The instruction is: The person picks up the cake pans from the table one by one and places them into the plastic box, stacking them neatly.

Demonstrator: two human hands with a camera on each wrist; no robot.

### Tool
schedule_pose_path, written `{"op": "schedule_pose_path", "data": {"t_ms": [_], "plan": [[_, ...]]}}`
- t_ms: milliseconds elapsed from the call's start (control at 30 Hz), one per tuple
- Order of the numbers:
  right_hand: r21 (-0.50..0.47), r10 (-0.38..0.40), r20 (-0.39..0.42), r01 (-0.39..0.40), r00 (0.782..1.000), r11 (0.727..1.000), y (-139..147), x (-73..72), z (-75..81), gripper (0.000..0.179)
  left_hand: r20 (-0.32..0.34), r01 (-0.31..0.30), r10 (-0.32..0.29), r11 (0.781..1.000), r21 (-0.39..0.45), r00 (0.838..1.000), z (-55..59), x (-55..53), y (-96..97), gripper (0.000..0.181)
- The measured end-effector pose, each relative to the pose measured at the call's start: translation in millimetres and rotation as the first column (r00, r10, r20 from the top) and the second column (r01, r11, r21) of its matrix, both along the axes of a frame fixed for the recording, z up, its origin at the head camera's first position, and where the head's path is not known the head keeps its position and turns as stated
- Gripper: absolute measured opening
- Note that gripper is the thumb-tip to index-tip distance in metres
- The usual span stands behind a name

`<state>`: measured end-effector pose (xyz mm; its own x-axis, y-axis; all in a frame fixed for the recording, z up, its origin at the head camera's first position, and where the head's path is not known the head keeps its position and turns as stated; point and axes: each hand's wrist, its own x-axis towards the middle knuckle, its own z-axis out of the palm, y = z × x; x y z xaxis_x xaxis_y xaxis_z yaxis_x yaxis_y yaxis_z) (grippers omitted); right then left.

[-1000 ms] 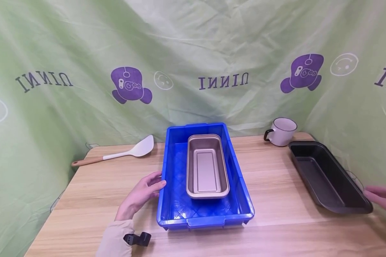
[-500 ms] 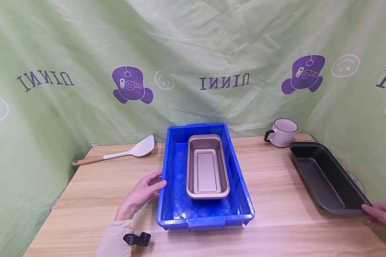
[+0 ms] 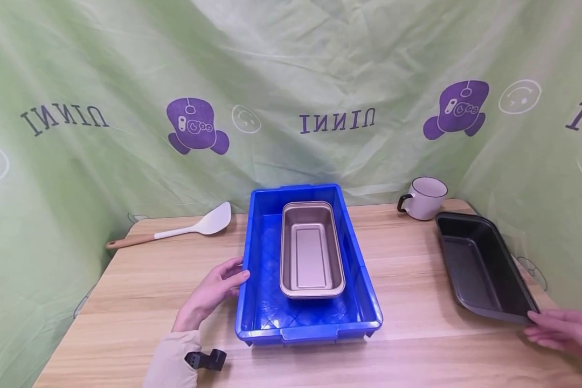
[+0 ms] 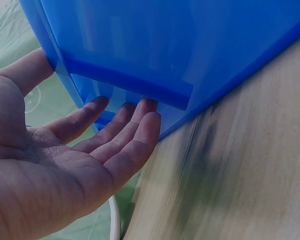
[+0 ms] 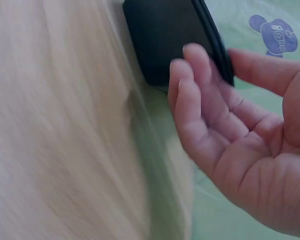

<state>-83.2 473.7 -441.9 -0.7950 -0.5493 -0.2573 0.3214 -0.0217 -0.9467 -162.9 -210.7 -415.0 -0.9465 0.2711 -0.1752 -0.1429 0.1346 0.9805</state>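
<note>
A dark loaf pan point(image 3: 485, 269) lies at the table's right side in the head view. My right hand point(image 3: 565, 328) pinches its near right corner, thumb on the rim and fingers below. The right wrist view shows this hand point(image 5: 230, 120) with bent fingers against the pan's outer wall point(image 5: 165, 35). In the middle stands a blue plastic bin point(image 3: 267, 258) holding a gold-brown loaf pan point(image 3: 312, 258). At the bin's left wall is my left hand point(image 3: 213, 291). Its loosely bent fingers touch under a side ridge in the left wrist view, thumb at the rim point(image 4: 42, 32).
A white spatula with a wooden handle point(image 3: 174, 231) lies at the back left of the wooden table point(image 3: 417, 355). A white mug with a black handle point(image 3: 424, 199) stands at the back right, close behind the dark pan. Green printed cloth point(image 3: 281, 81) encloses the table.
My right hand has come to the dark loaf pan's near corner and taken hold of it. The pan's near end has swung left. The left hand and blue bin stay in place.
</note>
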Motion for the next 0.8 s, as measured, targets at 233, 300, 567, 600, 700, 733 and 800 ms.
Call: {"op": "schedule_pose_path", "data": {"t_ms": [233, 300, 567, 600, 700, 733, 800], "plan": [[-0.313, 0.189, 0.18, -0.126, 0.965, 0.941, -14.1, -4.0, 0.6, 0.044, 0.001, 0.0, 0.0, 1.0, 0.008, 1.0, 0.7, 0.4, 0.6, 0.06], [-0.373, 0.214, 0.202, -0.127, 0.956, 0.919, -19.4, -3.7, 1.2, 0.044, -0.001, 0.003, -0.003, 1.0, 0.011, 1.0, 0.6, 0.5, 0.6, 0.06], [-0.6, 0.25, 0.194, -0.086, 0.949, 0.795, -36.8, -0.5, -4.5, 0.045, -0.001, 0.004, -0.004, 1.0, 0.005, 1.0, -0.9, -0.4, 0.1, 0.06], [-0.614, 0.247, 0.197, -0.077, 0.949, 0.785, -38.5, 0.2, -5.2, 0.045, -0.001, 0.003, -0.003, 1.0, 0.004, 1.0, -1.0, -0.5, 0.0, 0.06], [-0.622, 0.221, 0.212, -0.043, 0.952, 0.782, -43.6, 3.2, -5.4, 0.046, 0.001, -0.003, 0.003, 1.0, 0.001, 1.0, -1.3, -0.6, -0.1, 0.06], [-0.624, 0.219, 0.219, -0.036, 0.951, 0.78, -45.3, 4.0, -5.2, 0.046, 0.001, -0.005, 0.005, 1.0, 0.001, 1.0, -1.4, -0.6, 0.0, 0.06], [-0.622, 0.211, 0.224, -0.027, 0.951, 0.783, -49.5, 5.6, -4.3, 0.046, 0.003, -0.009, 0.009, 1.0, -0.001, 1.0, -1.4, -0.5, 0.1, 0.061]]}}
